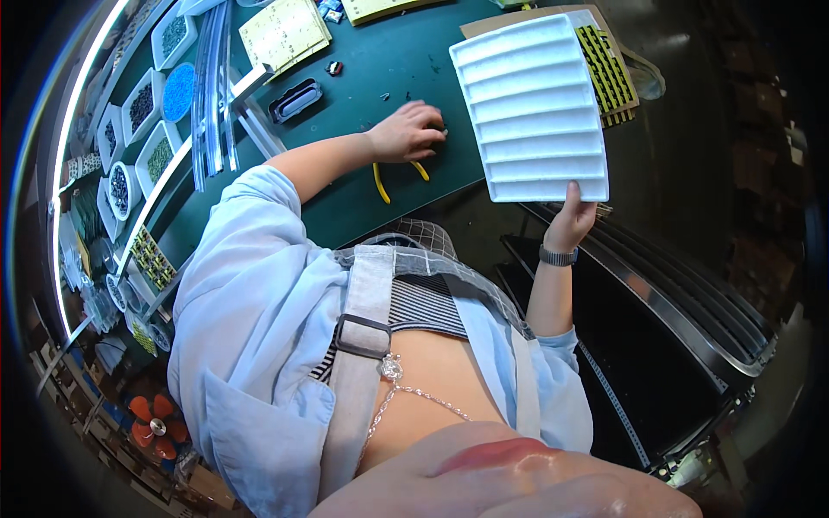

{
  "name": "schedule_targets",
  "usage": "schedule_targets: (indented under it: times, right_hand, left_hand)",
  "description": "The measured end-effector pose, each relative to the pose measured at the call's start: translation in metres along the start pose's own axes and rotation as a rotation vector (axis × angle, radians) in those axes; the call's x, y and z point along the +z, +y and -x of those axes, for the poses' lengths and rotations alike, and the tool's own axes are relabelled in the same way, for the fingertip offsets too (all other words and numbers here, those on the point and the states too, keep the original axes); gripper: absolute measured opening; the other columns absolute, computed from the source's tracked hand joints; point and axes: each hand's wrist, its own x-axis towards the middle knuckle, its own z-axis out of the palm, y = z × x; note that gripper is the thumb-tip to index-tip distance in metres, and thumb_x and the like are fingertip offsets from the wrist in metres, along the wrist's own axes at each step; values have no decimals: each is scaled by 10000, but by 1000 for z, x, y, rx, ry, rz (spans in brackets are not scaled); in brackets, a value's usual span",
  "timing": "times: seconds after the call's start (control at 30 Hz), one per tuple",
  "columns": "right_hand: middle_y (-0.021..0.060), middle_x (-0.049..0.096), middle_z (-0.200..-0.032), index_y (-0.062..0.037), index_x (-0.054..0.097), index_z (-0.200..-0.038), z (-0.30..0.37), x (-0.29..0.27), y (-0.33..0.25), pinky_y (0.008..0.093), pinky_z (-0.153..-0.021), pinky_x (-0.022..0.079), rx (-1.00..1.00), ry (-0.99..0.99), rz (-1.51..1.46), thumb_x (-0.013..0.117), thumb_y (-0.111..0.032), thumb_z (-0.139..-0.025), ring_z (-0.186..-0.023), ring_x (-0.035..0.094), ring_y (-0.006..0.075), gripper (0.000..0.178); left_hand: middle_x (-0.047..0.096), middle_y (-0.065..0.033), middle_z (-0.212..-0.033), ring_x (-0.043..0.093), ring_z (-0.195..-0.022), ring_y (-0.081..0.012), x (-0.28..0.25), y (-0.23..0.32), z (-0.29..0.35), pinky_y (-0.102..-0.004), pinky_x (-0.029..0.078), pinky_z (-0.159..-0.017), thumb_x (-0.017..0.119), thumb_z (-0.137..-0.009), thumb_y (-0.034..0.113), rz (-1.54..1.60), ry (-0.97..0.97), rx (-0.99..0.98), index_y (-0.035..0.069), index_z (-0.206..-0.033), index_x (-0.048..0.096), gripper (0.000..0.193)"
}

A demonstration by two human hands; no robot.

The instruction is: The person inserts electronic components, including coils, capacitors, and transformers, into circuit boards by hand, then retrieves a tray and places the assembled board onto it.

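Note:
My right hand (570, 221) grips the near edge of a white ribbed plastic tray (533, 108), thumb on top. The tray is tilted up beside the bench, and its long shallow compartments look bare. Over the green bench my left hand (406, 132) is closed, fingertips curled together around a tiny bit that I cannot make out. Two yellow handles of a hand tool, likely pliers (381, 184), stick out spread from beneath this hand; its jaws are hidden. Behind the tray, a yellow-and-black board of small parts (604, 73) partly shows.
A dark open box (295, 101) and a small red-and-black part (334, 68) lie on the green bench (345, 203). Yellow boards (285, 34) are stacked at the back. Bins of small parts (142, 105) and clear plastic tubes (211, 95) line the left. A black conveyor-like machine (639, 345) stands at right.

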Motion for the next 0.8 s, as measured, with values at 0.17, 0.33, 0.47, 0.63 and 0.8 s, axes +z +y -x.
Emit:
schedule_targets:
  times: [0.17, 0.33, 0.47, 0.63, 0.8]
  right_hand:
    - [94, 589, -1153, 25, 533, -1195, -5, 11, -3, 308, -930, 413, -11, 19, -44, 587, -141, -911, -1044, 549, 168, 334]
    - [84, 593, -1134, 18, 544, -1171, -13, 11, -3, 304, -921, 416, -31, -31, -32, 589, -147, -911, -1025, 551, 158, 311]
    - [73, 599, -1108, 9, 552, -1151, -13, 15, -2, 299, -906, 424, 7, -8, -32, 588, -146, -910, -1004, 557, 151, 289]
    - [56, 604, -1084, -8, 556, -1141, -14, 21, -1, 276, -848, 453, 95, 92, -119, 581, -139, -909, -958, 572, 136, 268]
    - [41, 606, -1068, -29, 555, -1142, -16, 23, 1, 256, -785, 477, 163, 59, -202, 573, -145, -910, -920, 580, 119, 260]
  left_hand:
    - [398, -131, -1388, 309, -1338, -349, -9, 3, -11, -569, 218, -1087, 714, -783, 332, -238, 133, -290, 146, -1284, 513, 572]
    - [303, -127, -1475, 241, -1378, -353, -3, -4, -4, -560, 195, -1103, 655, -830, 382, -87, -115, -140, 167, -1351, 460, 596]
    - [271, -125, -1492, 204, -1397, -338, -16, -8, 2, -553, 160, -1117, 609, -854, 435, 324, -312, -182, 174, -1402, 388, 645]
    - [247, -127, -1503, 175, -1408, -329, -19, -19, -34, -568, 139, -1116, 546, -888, 465, -188, -64, -219, 143, -1431, 324, 670]
    - [204, -125, -1521, 121, -1424, -318, -30, 14, -22, -586, 123, -1111, 463, -908, 527, -217, -504, -173, 134, -1445, 299, 685]
